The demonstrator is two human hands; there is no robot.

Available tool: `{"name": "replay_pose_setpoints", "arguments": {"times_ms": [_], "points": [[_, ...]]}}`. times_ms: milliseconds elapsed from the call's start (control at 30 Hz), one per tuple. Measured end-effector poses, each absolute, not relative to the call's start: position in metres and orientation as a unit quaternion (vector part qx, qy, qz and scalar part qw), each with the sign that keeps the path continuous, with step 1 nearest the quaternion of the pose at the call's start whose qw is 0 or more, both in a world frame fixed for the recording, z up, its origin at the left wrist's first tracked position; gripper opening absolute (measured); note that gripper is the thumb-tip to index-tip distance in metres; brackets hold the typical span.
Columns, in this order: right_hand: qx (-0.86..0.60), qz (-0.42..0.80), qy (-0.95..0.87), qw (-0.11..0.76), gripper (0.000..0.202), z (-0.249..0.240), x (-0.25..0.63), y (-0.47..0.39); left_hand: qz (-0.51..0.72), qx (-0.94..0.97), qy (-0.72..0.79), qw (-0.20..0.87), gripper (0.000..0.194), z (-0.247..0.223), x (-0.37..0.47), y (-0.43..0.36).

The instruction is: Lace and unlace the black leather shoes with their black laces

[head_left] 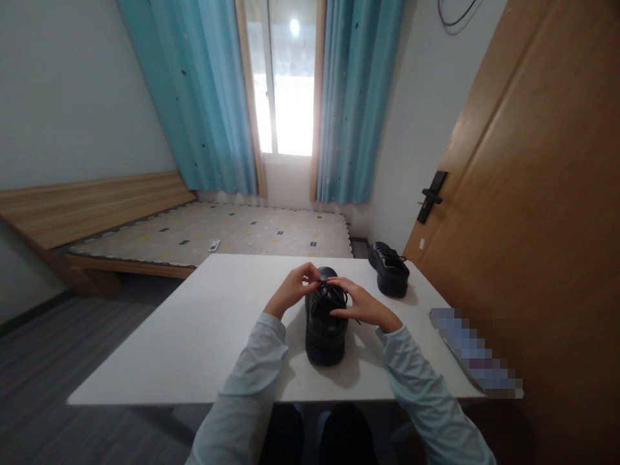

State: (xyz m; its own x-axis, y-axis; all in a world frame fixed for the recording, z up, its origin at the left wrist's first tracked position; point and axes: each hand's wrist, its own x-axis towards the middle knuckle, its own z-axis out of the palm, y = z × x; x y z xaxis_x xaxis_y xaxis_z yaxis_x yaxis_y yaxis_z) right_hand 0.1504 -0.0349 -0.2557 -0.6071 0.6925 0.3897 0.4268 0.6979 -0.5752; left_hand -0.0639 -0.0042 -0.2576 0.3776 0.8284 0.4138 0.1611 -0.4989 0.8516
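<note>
A black lace-up shoe stands on the white table, its heel toward me and its toe pointing away. My left hand is at the left side of its laces, with thumb and index finger pinched together on a dark lace. On the right of the laces is my right hand, its fingertips on the lacing and its thumb lower, by the shoe's opening. What the right fingertips hold is too small to make out. A loose lace end hangs below the right hand.
A second black shoe stands at the table's back right. A blurred-out item lies along the right edge. Beyond the table are a bed with a small white remote, and a wooden door at right.
</note>
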Motion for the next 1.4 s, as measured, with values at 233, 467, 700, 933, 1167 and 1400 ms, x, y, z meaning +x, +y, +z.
{"name": "replay_pose_setpoints", "arguments": {"times_ms": [233,467,700,933,1167,1400], "points": [[-0.324,0.218,-0.870,0.302,0.064,-0.255,0.149,-0.035,0.470,0.756,0.423,0.167,0.022,-0.258,-0.068,-0.003],[-0.322,0.216,-0.870,0.304,0.065,-0.258,0.151,-0.034,0.478,0.704,0.497,0.172,0.015,-0.250,-0.073,-0.005],[-0.323,0.215,-0.870,0.305,0.066,-0.259,0.152,-0.034,0.314,0.747,0.451,0.373,0.049,-0.255,-0.071,-0.006],[-0.334,0.217,-0.866,0.303,0.070,-0.263,0.154,-0.031,0.347,0.726,0.384,0.453,0.036,-0.262,-0.069,-0.003],[-0.326,0.214,-0.867,0.309,0.070,-0.264,0.154,-0.030,0.391,0.711,0.367,0.456,0.031,-0.262,-0.070,-0.001],[-0.324,0.224,-0.868,0.303,0.066,-0.257,0.153,-0.035,0.462,0.642,0.395,0.468,0.025,-0.258,-0.070,-0.002]]}}
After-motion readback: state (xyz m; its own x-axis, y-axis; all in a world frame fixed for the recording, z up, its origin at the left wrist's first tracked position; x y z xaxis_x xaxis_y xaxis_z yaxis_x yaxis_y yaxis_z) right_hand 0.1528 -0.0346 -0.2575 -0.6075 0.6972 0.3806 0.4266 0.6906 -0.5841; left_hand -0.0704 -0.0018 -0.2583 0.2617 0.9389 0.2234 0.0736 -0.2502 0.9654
